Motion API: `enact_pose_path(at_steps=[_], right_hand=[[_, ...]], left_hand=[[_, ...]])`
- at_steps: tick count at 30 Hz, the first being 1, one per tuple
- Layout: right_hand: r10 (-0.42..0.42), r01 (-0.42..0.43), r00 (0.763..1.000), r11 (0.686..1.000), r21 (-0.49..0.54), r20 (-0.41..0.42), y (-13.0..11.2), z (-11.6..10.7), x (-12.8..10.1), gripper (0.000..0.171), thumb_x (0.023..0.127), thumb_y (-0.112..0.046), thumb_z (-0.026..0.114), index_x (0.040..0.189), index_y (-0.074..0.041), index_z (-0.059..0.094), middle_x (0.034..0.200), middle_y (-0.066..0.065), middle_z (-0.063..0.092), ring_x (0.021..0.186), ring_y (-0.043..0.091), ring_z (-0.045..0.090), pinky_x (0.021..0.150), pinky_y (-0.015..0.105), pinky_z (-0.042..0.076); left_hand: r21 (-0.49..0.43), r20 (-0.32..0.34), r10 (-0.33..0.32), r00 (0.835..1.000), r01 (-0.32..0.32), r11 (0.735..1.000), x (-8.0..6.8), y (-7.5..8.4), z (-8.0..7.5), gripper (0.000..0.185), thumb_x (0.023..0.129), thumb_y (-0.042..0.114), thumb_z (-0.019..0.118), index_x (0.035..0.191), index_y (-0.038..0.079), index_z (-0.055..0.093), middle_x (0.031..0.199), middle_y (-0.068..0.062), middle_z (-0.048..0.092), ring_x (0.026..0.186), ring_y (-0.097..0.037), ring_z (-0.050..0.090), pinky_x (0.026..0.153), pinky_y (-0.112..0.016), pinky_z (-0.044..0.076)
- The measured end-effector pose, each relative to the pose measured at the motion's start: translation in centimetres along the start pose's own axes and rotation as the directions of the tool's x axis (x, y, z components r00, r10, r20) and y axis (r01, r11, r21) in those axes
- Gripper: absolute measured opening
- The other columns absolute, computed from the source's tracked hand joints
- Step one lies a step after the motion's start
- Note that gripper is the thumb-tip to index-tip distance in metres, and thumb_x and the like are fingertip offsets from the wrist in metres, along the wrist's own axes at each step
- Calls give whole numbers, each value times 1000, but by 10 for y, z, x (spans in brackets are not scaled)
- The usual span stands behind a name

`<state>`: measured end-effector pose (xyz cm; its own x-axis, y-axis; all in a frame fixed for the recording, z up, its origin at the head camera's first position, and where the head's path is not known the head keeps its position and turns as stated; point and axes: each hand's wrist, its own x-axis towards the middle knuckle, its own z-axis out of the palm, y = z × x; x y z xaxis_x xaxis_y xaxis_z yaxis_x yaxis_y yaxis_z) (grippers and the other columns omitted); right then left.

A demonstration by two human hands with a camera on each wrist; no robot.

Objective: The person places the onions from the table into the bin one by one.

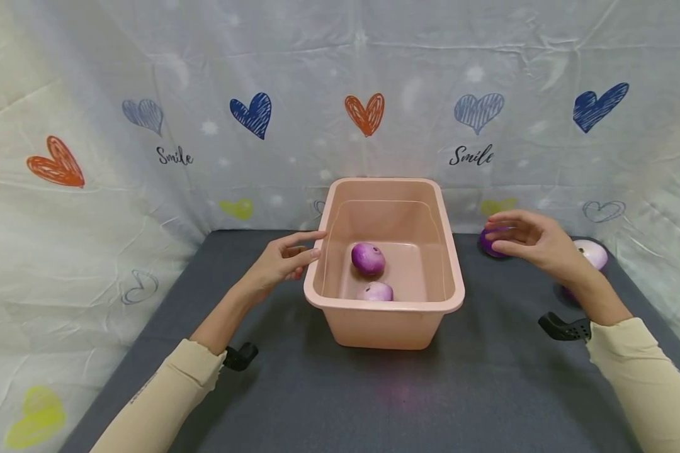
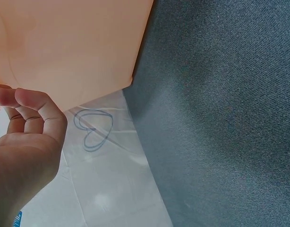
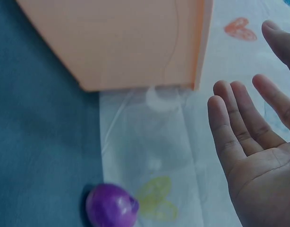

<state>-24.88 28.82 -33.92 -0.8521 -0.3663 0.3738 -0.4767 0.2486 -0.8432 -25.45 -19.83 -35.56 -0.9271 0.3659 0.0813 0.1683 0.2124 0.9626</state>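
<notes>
Right hand [image 1: 535, 242] fingers spread over purple onion [image 1: 492, 243] — close round it squarely; left hand [image 1: 280, 261] relaxed beside tub [image 1: 453, 277].

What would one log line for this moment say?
left hand: open, beside tub | right hand: open, over purple onion | tub: two onions inside

Smooth plastic tub [image 1: 453, 277], matt cloth table cover [image 1: 487, 390].

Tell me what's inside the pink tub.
Inside the pink tub lie two purple onions, one mid-floor, one by the near wall, whose rim hides its underside and the floor there.
</notes>
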Motion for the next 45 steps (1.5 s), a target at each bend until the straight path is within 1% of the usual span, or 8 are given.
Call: enact_pose_path(at_steps=[4, 13, 17, 21, 27, 34, 39, 45], right_hand=[[30, -31, 999, 998, -51, -26, 4, -10, -13, 38, 97, 1, 68, 134, 0, 61, 124, 6, 67, 111, 17, 66, 85, 26, 53], [75, -78, 996, 996, -52, -51, 13, -33, -39, 39, 98, 4, 66, 136, 2, 58, 125, 3, 67, 111, 16, 67, 86, 24, 53], [75, -78, 996, 996, -51, -57, 18, -44, -51, 40, 97, 8, 64, 137, 4, 57, 125, 3, 67, 111, 16, 67, 87, 22, 51], [87, -92, 994, 993, -80, -68, 23, -54, -63, 40, 98, 8, 63, 137, 3, 57, 126, -1, 66, 110, 11, 67, 87, 18, 49], [90, -103, 989, 989, -104, -120, 29, -64, -76, 39, 96, 11, 63, 134, 7, 56, 122, -2, 67, 106, 9, 67, 85, 18, 50], [116, -151, 978, 966, -208, -172, 37, -74, -93, 36, 98, 4, 64, 134, 6, 57, 122, -7, 65, 106, 3, 65, 83, 14, 48], [122, -175, 968, 953, -245, -219, 41, -81, -105, 37, 99, 2, 66, 134, 4, 57, 123, -8, 62, 105, -3, 62, 83, 10, 45], [143, -218, 952, 938, -270, -271, 49, -91, -118, 35, 98, -1, 68, 131, 4, 58, 117, -16, 60, 100, -9, 59, 78, 8, 44]], left_hand=[[-2, -2, -1, 1000, 1, 1000, 0, 0, 0, 45, 100, 27, 70, 144, 22, 61, 75, -8, 50, 63, -17, 45, 61, -28, 42], [5, -3, -15, 1000, 15, 1000, 0, -2, -1, 47, 100, 31, 70, 145, 24, 60, 76, -8, 50, 64, -17, 45, 61, -28, 41], [5, 2, -19, 1000, 19, 1000, 0, -2, -1, 48, 100, 32, 70, 146, 24, 59, 77, -8, 50, 64, -17, 45, 62, -28, 41], [9, 5, -19, 1000, 19, 1000, 0, -2, -1, 49, 100, 32, 69, 146, 22, 59, 75, -7, 49, 63, -16, 44, 61, -28, 40], [-2, 2, -20, 1000, 20, 1000, -1, -1, 0, 48, 100, 32, 69, 146, 23, 59, 75, -7, 48, 63, -17, 43, 60, -28, 39], [3, 9, -22, 1000, 22, 1000, 0, -1, 0, 49, 100, 33, 69, 147, 23, 58, 75, -7, 49, 64, -16, 44, 61, -28, 40], [-2, 4, -23, 1000, 23, 1000, 0, 0, 1, 48, 100, 33, 69, 146, 24, 59, 75, -7, 49, 64, -17, 44, 61, -28, 40], [-11, 1, -25, 1000, 25, 1000, 0, 0, 1, 48, 100, 32, 69, 146, 24, 59, 75, -8, 49, 64, -17, 43, 61, -28, 39]])
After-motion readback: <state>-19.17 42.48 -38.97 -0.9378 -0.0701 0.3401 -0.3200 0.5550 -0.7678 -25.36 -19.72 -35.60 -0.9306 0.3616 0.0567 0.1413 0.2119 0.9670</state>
